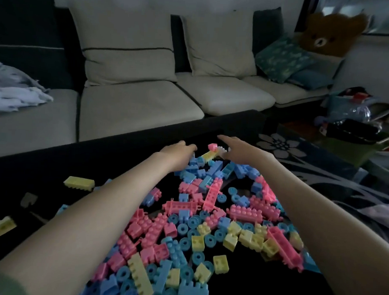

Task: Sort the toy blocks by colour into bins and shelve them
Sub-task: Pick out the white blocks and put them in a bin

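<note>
A heap of pink, blue and yellow toy blocks lies spread on a dark table. Both my arms reach to the heap's far end. My left hand lies over the far blue blocks with its fingers bent downward; what they touch is hidden. My right hand has its index finger stretched forward and its other fingers lowered onto a small pink block and a yellow block. Whether either hand holds a block is not visible.
A long yellow block and another yellow block lie apart at the table's left. A sofa with cushions stands behind the table. At right are a patterned rug and a cluttered green bin.
</note>
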Action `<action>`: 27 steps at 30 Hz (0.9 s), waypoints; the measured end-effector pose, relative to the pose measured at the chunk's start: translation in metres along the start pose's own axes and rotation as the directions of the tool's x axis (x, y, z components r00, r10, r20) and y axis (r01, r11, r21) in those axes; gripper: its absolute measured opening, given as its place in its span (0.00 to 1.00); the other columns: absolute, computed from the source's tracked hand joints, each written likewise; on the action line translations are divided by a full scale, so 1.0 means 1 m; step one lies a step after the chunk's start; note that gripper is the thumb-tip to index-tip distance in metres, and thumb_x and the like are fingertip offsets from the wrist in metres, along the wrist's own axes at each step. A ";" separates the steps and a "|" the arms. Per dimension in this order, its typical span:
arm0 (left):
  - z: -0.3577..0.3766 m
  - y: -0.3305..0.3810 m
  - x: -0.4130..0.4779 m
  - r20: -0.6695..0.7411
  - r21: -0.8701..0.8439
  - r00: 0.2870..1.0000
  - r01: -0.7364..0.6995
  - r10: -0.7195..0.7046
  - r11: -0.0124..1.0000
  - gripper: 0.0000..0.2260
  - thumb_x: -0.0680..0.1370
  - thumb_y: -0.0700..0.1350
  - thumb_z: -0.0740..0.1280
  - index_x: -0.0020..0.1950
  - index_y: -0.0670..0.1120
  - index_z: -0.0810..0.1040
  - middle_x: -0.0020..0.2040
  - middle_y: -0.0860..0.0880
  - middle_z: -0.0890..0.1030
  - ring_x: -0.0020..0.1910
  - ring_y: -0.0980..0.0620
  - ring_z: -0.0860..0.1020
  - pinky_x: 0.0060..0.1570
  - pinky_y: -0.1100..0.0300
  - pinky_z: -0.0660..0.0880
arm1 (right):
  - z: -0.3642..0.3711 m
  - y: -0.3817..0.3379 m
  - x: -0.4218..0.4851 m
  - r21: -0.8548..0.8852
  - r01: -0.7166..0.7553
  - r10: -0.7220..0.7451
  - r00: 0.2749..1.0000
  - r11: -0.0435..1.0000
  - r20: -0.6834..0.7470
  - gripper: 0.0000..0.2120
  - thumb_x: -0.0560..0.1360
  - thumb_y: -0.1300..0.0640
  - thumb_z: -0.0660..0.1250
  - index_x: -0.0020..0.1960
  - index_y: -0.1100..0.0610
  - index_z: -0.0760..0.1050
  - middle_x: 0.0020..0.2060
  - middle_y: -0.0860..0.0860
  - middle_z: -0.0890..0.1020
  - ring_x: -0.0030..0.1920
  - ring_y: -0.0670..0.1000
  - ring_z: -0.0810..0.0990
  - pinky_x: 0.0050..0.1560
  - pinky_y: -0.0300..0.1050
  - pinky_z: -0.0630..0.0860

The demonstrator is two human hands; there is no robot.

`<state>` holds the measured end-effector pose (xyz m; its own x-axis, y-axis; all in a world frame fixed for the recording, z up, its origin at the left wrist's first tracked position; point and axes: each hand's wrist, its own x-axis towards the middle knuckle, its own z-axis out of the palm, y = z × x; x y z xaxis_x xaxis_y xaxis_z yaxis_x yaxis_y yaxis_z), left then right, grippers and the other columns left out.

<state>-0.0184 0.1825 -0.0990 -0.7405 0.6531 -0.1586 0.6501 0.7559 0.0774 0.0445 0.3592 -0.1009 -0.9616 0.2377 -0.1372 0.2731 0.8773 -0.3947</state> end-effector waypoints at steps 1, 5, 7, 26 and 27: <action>0.002 -0.001 0.002 -0.006 -0.012 1.000 0.001 -0.001 1.000 0.20 0.81 0.41 0.58 0.73 0.51 0.63 0.64 0.44 0.69 0.56 0.45 0.74 0.54 0.52 0.75 | 0.005 -0.003 0.004 -0.061 -0.011 0.013 1.000 0.998 0.022 0.31 0.78 0.58 0.61 0.77 0.51 0.51 0.74 0.56 0.60 0.70 0.58 0.65 0.67 0.52 0.67; 0.001 -0.005 0.007 -0.056 -0.067 0.998 0.020 -0.024 0.998 0.11 0.81 0.43 0.58 0.63 0.48 0.72 0.57 0.45 0.72 0.51 0.47 0.75 0.49 0.53 0.74 | 0.016 -0.011 0.011 -0.144 0.007 -0.008 1.000 0.989 -0.007 0.23 0.79 0.61 0.58 0.73 0.56 0.60 0.65 0.58 0.70 0.62 0.57 0.71 0.56 0.48 0.70; 0.000 -0.005 0.006 -0.041 -0.108 0.998 0.034 -0.039 0.994 0.10 0.81 0.44 0.59 0.61 0.47 0.73 0.57 0.46 0.74 0.50 0.49 0.75 0.45 0.57 0.72 | 0.015 -0.010 0.006 -0.119 0.026 -0.029 0.999 0.993 -0.027 0.22 0.78 0.61 0.60 0.71 0.56 0.63 0.62 0.57 0.71 0.57 0.55 0.73 0.50 0.44 0.70; -0.033 0.009 -0.119 -0.196 -0.338 0.976 0.026 -0.097 0.941 0.08 0.78 0.48 0.62 0.50 0.45 0.76 0.57 0.46 0.77 0.55 0.44 0.75 0.49 0.57 0.71 | -0.011 -0.097 -0.137 -0.008 0.218 -0.219 0.974 0.976 -0.055 0.24 0.76 0.60 0.64 0.70 0.52 0.65 0.63 0.53 0.71 0.54 0.51 0.76 0.51 0.44 0.76; -0.042 0.005 -0.139 -0.171 -0.321 0.982 0.027 -0.086 0.947 0.09 0.78 0.47 0.62 0.52 0.44 0.75 0.53 0.45 0.78 0.50 0.45 0.77 0.44 0.57 0.71 | -0.011 -0.112 -0.146 -0.042 0.261 -0.263 0.964 0.964 -0.032 0.22 0.76 0.59 0.64 0.69 0.53 0.66 0.62 0.53 0.72 0.55 0.52 0.75 0.55 0.46 0.75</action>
<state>0.0805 0.0977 -0.0353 -0.8119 0.5838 0.0060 0.5406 0.7479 0.3852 0.1536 0.2309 -0.0271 -0.9999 0.0121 0.0009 0.0109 0.9255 -0.3787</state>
